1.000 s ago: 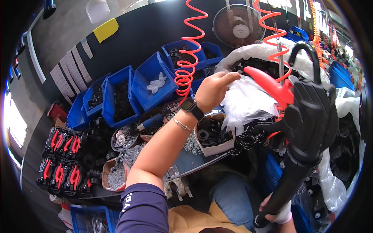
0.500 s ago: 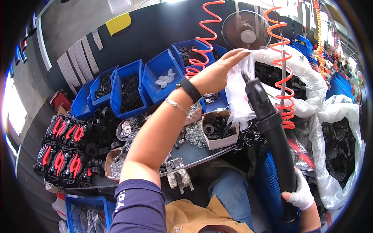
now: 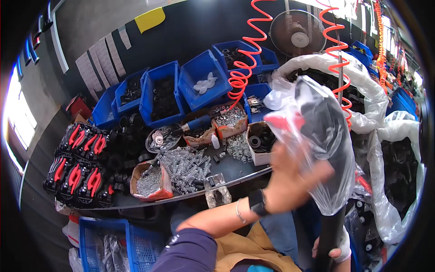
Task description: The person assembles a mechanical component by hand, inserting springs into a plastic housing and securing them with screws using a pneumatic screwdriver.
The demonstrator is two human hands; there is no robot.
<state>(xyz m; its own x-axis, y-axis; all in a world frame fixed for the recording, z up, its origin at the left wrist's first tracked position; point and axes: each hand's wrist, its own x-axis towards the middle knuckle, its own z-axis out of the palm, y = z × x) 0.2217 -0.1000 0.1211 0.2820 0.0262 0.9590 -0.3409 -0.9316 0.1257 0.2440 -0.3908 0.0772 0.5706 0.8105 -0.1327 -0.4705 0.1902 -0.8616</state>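
A long black tool with a red part near its head stands upright at the right. A clear plastic bag (image 3: 324,136) covers its head. My left hand (image 3: 297,179), blurred and with a dark watch on the wrist, grips the bag's lower left side against the tool. My right hand (image 3: 334,250), wrapped in white, holds the tool's black shaft (image 3: 330,226) near the bottom edge.
The workbench (image 3: 235,170) carries a heap of metal springs (image 3: 186,165), cardboard boxes of small parts (image 3: 149,183) and blue bins (image 3: 204,79). Red-and-black tools (image 3: 77,163) are stacked at the left. Orange coiled hoses (image 3: 242,77), a fan (image 3: 297,34) and big bags of black parts (image 3: 398,167) stand behind and right.
My left hand came back from the far bench with a clear bag and drew it down over the tool's head. The tool now stands more upright.
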